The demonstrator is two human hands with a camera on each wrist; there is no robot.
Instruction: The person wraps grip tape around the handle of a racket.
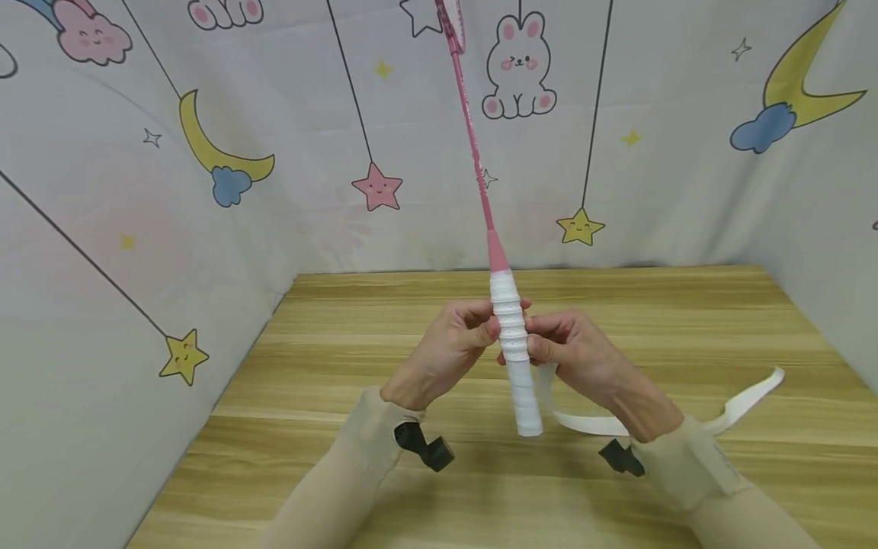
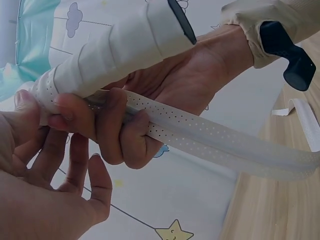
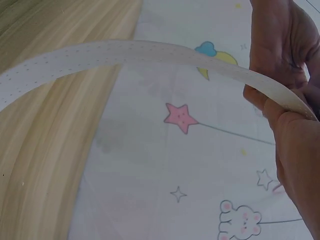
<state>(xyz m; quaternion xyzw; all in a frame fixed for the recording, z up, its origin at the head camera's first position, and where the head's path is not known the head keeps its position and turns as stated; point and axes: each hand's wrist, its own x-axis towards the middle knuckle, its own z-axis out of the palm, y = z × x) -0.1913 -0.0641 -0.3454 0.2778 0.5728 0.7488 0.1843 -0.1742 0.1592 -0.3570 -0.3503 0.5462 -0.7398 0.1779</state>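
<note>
A pink racket shaft (image 1: 473, 145) rises from a white-wrapped handle (image 1: 524, 396), tilted slightly left above the table. Perforated white tape (image 1: 511, 328) lies in ridged turns over the handle's upper part. On the handle's left side, the left hand (image 1: 446, 347) grips it with thumb and fingers. From the right, the right hand (image 1: 583, 354) pinches the tape at the handle. A loose tape tail (image 2: 200, 135) runs out from between the curled right fingers in the left wrist view; the same tape (image 3: 135, 52) arcs across the right wrist view.
The tape's far end (image 1: 754, 393) lies right of the right wrist over the wooden table (image 1: 329, 343). A white cloth backdrop (image 1: 439, 221) with printed stars, moons and rabbits stands behind and beside the table. Black wrist cameras sit on both sleeves.
</note>
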